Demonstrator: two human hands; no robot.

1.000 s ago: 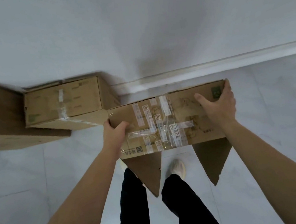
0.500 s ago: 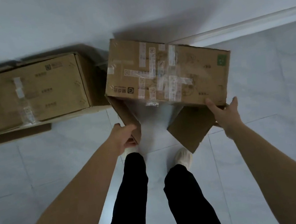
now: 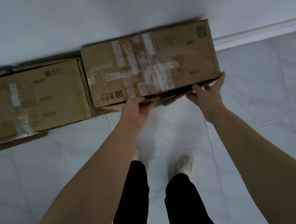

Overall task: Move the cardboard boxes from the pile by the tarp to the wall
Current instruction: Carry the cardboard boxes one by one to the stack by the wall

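Note:
The taped cardboard box sits on the floor against the white wall, its left side touching a second cardboard box. My left hand grips the taped box's near lower edge, with the fingers curled under a folded flap. At the near right corner my right hand lies along the lower edge, fingers straight and thumb touching the cardboard. The box's bottom flaps are mostly tucked out of sight beneath it.
A white baseboard runs along the wall to the right of the boxes. Pale floor tiles stretch out in front. My legs and light shoes stand just behind the taped box.
The taped box went from held up and tilted to lying flat against the wall beside the other box. Its hanging flaps folded under, and both hands moved to the near lower edge.

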